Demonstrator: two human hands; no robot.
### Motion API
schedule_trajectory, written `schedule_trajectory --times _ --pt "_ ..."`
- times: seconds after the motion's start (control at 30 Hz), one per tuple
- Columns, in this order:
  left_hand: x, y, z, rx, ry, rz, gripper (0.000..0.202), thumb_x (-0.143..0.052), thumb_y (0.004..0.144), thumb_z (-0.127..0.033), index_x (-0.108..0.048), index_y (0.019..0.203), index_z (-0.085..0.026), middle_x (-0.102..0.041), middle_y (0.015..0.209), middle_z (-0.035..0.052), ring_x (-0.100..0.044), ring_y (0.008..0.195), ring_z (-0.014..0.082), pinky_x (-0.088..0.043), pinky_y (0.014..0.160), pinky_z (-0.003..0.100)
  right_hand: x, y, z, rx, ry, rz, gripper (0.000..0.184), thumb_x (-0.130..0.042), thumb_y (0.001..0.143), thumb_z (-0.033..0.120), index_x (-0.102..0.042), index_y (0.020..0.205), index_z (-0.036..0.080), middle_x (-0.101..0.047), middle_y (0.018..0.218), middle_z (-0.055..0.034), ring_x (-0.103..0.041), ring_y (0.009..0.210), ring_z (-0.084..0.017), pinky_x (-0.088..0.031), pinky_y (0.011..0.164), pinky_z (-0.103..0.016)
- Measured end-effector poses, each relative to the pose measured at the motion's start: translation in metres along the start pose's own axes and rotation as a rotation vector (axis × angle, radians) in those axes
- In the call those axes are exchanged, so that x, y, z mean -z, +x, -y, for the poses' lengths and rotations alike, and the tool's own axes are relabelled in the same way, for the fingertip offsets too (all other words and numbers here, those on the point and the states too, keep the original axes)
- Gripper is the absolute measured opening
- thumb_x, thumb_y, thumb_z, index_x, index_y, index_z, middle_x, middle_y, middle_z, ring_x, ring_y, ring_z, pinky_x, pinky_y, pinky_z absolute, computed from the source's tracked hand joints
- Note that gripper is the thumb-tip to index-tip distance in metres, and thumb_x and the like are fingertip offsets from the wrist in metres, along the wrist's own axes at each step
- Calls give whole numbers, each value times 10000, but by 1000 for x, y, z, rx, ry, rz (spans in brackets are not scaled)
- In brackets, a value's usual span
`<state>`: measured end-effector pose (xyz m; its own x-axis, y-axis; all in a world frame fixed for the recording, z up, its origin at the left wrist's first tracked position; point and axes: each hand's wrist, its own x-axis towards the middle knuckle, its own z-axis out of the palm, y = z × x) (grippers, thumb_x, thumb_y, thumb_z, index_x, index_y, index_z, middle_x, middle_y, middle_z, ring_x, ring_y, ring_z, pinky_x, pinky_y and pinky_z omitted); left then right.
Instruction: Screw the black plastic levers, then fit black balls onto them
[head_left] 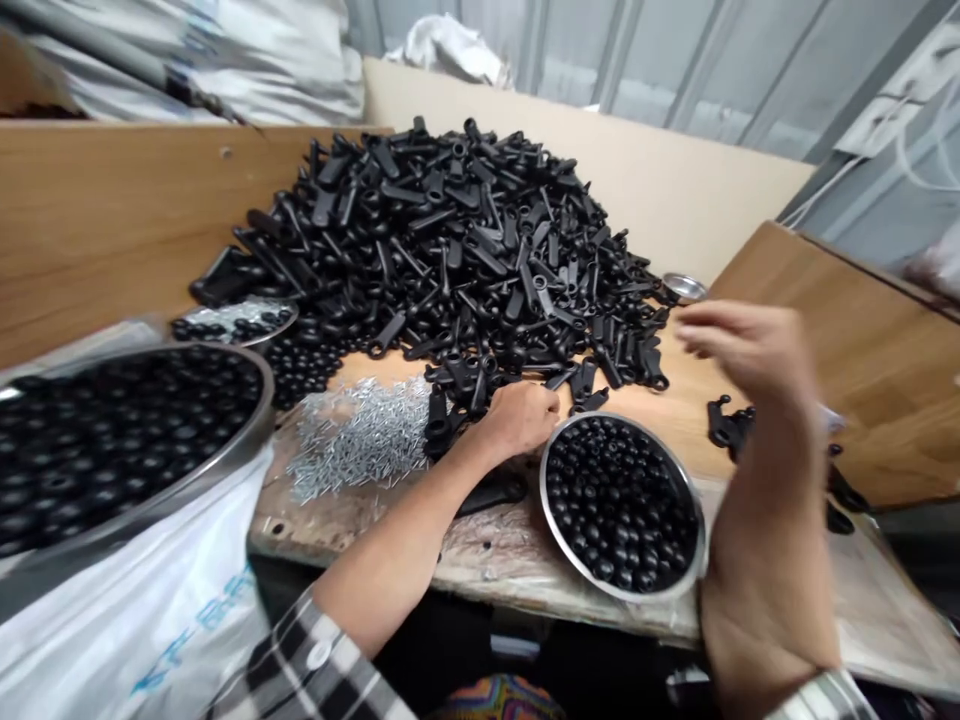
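A large heap of black plastic lever-shaped parts [442, 240] covers the back of the wooden bench. My left hand [519, 420] rests curled at the heap's front edge, touching the black parts, and its fingers hide whatever lies beneath them. My right hand [742, 350] is raised and blurred above the bench, right of a steel bowl of black plastic balls [621, 505], with nothing visible in it. Several loose black parts [727, 425] lie below and behind that hand. A spread of small silver screws [360, 440] lies left of my left hand.
A larger steel bowl of black balls [127, 440] sits at the left on a white plastic sack [150, 620]. A smaller tray of balls [240, 322] stands behind it. Wooden boards [112, 210] wall the bench, and a small steel dish [684, 287] sits at the heap's right.
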<state>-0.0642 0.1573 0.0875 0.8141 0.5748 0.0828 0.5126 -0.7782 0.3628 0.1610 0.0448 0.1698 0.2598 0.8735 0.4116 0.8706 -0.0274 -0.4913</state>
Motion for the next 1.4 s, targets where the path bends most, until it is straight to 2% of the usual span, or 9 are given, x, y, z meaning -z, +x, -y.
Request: schedule_trajectory --times 0.13,0.3,0.43,0.63,0.77,0.9,1.17,1.27,1.4 --pt "-3 0 -1 -14 -19 -48 290 -399 793 -245 -684 813 -200 -678 828 70 -618 824 220 -390 674 297 -51 39 -37 -228 34 350 265 -654 670 358 -684 802 130 -601 615 -20 -496 527 -113 -387 484 -230" --pt "-6 0 -2 -40 -85 -86 292 -403 832 -307 -677 809 -205 -676 826 48 -607 798 181 -378 684 268 -84 35 -61 -291 117 647 265 -650 639 303 -689 832 126 -596 607 0 -459 489 -76 -369 454 -195" --pt "-9 -2 -7 -61 -217 -40 291 -443 832 -402 -667 844 -217 -655 763 16 -575 717 147 -359 650 243 -87 35 -64 -317 119 726 190 -622 656 224 -683 807 128 -586 598 10 -472 500 -75 -383 474 -188" --pt "-11 -1 -9 -88 -322 49 191 -461 785 -267 -636 789 -190 -550 613 -22 -477 586 115 -299 566 228 -94 34 -59 -358 -32 764 141 -600 814 253 -630 827 116 -561 608 33 -499 514 -71 -434 518 -205" --pt "-12 1 -4 -85 -380 101 202 -465 760 -236 -639 847 -184 -475 538 -42 -416 526 99 -297 545 214 -89 36 -57 -379 -218 718 248 -553 869 349 -602 809 113 -558 643 30 -509 535 -76 -447 540 -226" --pt "-12 1 1 -57 -434 144 225 -483 727 -230 -644 870 -164 -440 493 -49 -381 479 91 -280 507 209 -67 41 -45 -314 -391 524 129 -608 757 219 -625 666 129 -545 564 -8 -502 555 -115 -364 539 -241" --pt "-1 3 4 32 -714 58 208 -506 745 -321 -605 703 -144 -500 534 -18 -423 484 81 -318 492 196 -12 23 15 -53 -422 171 196 -488 743 242 -677 730 190 -590 597 -19 -495 585 -134 -289 533 -252" --pt "5 2 1 80 -887 -5 478 -279 863 -498 -580 820 -130 -554 628 20 -463 491 81 -361 487 199 -12 11 38 116 -261 107 201 -496 766 244 -689 768 187 -588 573 6 -496 547 -112 -311 543 -232" --pt "10 -7 -10 -33 -1396 220 482 -374 830 -553 -532 1006 -132 -627 844 90 -608 649 147 -429 497 223 -30 -1 67 269 -225 119 198 -493 791 218 -678 728 183 -623 628 3 -526 581 -109 -327 572 -218"
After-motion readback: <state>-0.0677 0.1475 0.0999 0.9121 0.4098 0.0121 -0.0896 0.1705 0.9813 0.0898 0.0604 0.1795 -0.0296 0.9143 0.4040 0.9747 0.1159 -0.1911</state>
